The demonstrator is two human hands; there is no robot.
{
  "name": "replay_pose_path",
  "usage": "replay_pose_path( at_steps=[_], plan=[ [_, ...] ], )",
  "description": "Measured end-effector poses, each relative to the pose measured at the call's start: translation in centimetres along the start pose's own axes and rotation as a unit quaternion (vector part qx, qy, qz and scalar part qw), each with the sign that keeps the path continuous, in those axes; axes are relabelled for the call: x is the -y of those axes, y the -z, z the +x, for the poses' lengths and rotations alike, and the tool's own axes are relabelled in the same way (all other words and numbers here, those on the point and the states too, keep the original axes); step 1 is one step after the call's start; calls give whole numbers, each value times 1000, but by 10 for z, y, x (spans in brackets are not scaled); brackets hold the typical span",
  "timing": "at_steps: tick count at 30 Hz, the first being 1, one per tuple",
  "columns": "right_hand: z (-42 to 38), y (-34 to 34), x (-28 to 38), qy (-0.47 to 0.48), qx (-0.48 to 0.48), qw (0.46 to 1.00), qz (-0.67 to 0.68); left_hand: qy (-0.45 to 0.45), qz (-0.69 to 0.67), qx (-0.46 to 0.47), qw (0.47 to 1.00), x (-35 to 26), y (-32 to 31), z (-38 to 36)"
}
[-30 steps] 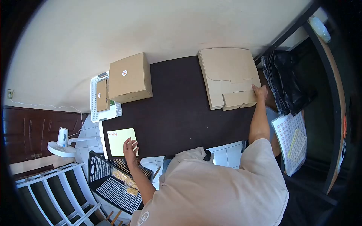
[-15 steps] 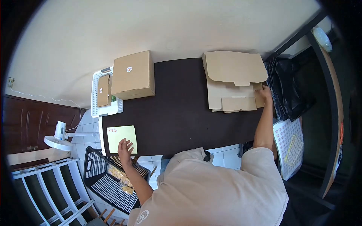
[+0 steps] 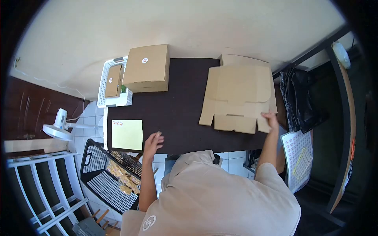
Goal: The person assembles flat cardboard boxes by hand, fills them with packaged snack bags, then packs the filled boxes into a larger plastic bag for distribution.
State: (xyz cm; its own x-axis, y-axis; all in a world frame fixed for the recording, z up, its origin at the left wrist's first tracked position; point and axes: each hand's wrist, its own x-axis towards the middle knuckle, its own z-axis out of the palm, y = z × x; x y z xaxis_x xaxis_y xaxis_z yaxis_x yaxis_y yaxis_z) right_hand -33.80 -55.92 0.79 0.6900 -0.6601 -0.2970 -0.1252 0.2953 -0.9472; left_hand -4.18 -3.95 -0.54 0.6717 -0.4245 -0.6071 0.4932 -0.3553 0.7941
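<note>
My right hand grips the lower right edge of an unfolded cardboard box, which lies tilted over another flat cardboard piece at the back right of the dark table. Creases and cut flaps show along the near side of the unfolded box. Over the table's front edge, my left hand is open with its fingers loosely bent and holds nothing. To its left lies a yellowish sheet with a few small round stickers along its top left.
A closed carton with a round sticker stands back left, beside a white basket holding a smaller box. A black crate, with packets inside, and a white fan are at left. Black plastic bags and a sticker sheet hang at right.
My right hand has pulled the unfolded cardboard box toward me and leftward from the stack. My left hand has moved right, away from the yellowish sheet. The view has shifted slightly.
</note>
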Motion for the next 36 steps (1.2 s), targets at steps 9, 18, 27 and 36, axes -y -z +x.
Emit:
replay_pose_path(
  at_steps=[9, 18, 27, 36],
  plan=[
    [-75, -86, -75, -24, 58, 973, 220, 41, -91, 112, 989, -5, -90, 36],
    [-90, -125, -107, -188, 92, 962, 176, -264, 91, -27, 960, -33, -56, -13],
    [-52, -187, -96, -254, 176, 946, 97, -281, -47, -98, 954, 8, -9, -46],
    [-20, -245, -89, -286, 304, 908, -26, -234, -53, -279, 930, 62, 10, -87]
  ],
)
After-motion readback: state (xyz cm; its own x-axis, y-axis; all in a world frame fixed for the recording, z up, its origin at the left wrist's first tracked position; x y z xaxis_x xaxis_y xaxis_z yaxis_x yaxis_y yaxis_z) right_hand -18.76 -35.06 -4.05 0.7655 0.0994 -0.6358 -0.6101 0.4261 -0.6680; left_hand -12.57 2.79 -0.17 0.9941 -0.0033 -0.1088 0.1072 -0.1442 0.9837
